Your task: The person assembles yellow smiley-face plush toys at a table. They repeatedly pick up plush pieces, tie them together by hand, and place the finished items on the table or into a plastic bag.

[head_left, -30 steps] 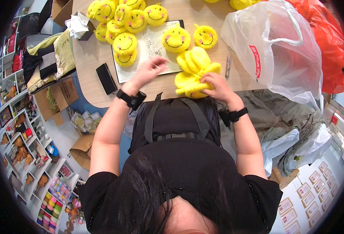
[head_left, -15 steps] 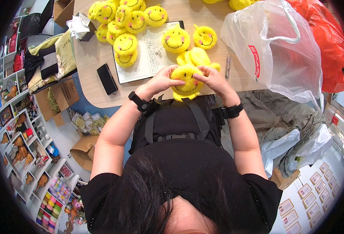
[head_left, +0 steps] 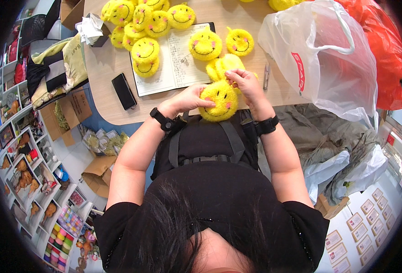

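Note:
Just over the table's front edge, a fuzzy yellow smiley plush (head_left: 218, 102) with pink cheeks is in my left hand (head_left: 190, 98). The left thumb lies across its face and the fingers go behind it. My right hand (head_left: 249, 89) is at the plush's upper right edge, thumb and forefinger pinched together; whatever is between them is too small to make out. Right behind my hands lie more yellow plush pieces (head_left: 224, 64), partly covered by the right hand. Two smiley plushes, one round (head_left: 205, 44) and one with a small loop on top (head_left: 240, 42), lie farther back.
A pile of smiley plushes (head_left: 158, 23) covers part of an open notebook (head_left: 162, 82). A black phone (head_left: 124, 92) lies left, small scissors or snips (head_left: 266, 77) right. A white plastic bag (head_left: 319, 59) and a red bag (head_left: 378, 50) fill the table's right side.
My right hand has come off the plush's face and moved up to its edge in a pinch. The plush has tilted and sits slightly lower, still in my left hand.

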Motion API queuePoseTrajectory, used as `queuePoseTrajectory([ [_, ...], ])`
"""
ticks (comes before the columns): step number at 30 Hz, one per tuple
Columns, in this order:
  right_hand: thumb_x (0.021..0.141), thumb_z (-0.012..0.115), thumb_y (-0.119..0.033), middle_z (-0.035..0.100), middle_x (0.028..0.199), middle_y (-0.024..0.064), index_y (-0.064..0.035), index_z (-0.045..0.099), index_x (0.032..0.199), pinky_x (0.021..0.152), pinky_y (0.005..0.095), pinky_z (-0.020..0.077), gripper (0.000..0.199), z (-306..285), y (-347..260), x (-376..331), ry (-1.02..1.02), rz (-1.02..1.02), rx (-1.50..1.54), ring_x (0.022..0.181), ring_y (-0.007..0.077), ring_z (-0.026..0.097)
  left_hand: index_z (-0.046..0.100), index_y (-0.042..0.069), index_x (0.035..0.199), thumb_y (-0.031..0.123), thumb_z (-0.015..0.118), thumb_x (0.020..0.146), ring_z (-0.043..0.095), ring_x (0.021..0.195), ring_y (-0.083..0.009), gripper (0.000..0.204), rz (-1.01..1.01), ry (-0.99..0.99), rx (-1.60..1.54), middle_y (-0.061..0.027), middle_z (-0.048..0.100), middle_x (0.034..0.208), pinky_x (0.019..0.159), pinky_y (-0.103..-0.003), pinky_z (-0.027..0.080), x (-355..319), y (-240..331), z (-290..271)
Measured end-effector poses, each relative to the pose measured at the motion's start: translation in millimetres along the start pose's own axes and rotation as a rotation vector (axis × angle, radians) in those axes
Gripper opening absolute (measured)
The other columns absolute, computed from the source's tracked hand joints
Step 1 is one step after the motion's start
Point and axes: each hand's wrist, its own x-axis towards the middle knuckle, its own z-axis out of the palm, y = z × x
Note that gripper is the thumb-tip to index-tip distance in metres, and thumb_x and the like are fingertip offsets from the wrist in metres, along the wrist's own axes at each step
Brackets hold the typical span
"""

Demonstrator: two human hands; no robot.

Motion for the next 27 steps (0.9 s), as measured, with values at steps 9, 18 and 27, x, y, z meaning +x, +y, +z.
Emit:
queuePoseTrajectory([
  [9,0.089,0.073,-0.021,0.067,0.110,0.0059,0.0005,0.059,0.119,0.091,0.0274,0.0496,0.040,-5,8,0,-0.123,-0.175,-0.352,0.102,0.0120,0.062,0.057,0.003,0.124,0.017,0.072,0.089,0.061,0.103,-0.0105,0.041,0.170,0.157,-0.012,-0.0035,0.065,0.116,0.093,-0.027,0.048,21,-7,-20],
  [18,0.090,0.072,-0.022,0.060,0.125,0.0158,0.0044,0.044,0.133,0.095,0.0356,0.0486,0.057,-87,10,73,0.405,-0.212,-0.014,0.112,0.0204,0.058,0.056,0.006,0.113,0.004,0.070,0.074,0.058,0.104,-0.0265,0.041,0.389,0.242,1.137,-0.0110,0.059,0.106,0.091,-0.037,0.049,42,-38,-48],
  [27,0.085,0.070,-0.010,0.050,0.129,0.0130,0.0002,0.051,0.125,0.085,0.0318,0.0491,0.046,-87,45,35,0.587,-0.453,-0.403,0.105,0.0203,0.055,0.063,0.009,0.100,0.017,0.066,0.073,0.059,0.103,-0.0299,0.029,0.388,0.122,1.631,-0.0129,0.062,0.104,0.089,-0.042,0.047,60,-59,-24],
])
